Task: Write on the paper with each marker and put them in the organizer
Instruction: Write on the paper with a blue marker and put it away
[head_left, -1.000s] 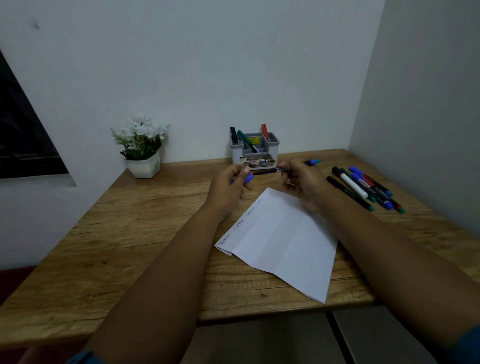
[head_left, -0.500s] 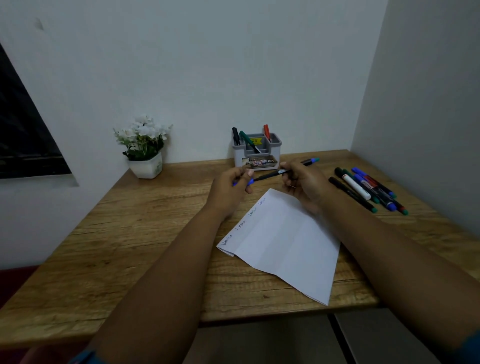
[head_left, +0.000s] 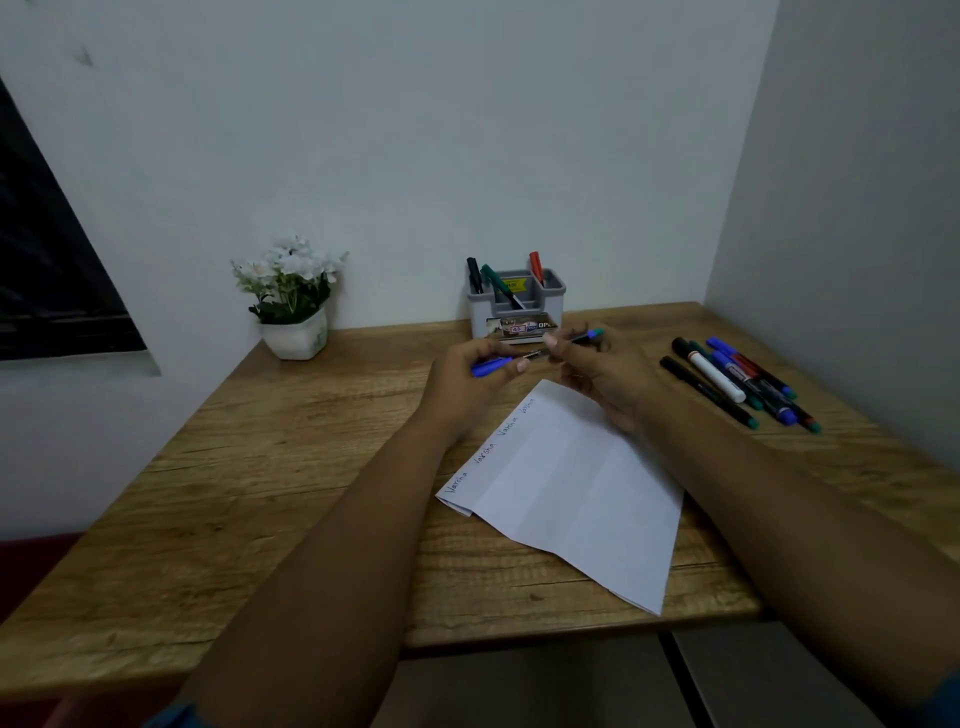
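Note:
My right hand (head_left: 605, 376) grips a dark marker (head_left: 576, 339) with a blue-green end, held level above the table. My left hand (head_left: 467, 382) pinches its blue cap (head_left: 491, 366), which sits just off the marker's tip. Below both hands lies a folded white paper (head_left: 576, 493) with several handwritten words along its upper left edge. A grey organizer (head_left: 514, 304) stands at the back against the wall; a black, a green and a red marker stick out of it. Several loose markers (head_left: 737, 382) lie in a row at the right.
A white pot of white flowers (head_left: 293, 301) stands at the back left of the wooden table (head_left: 234, 493). Walls close in the back and the right side. The paper's lower corner hangs past the table's front edge.
The blue cap has separated from the marker's tip in my left hand. My right hand has tilted the marker closer to level. Both hands stay above the paper's top.

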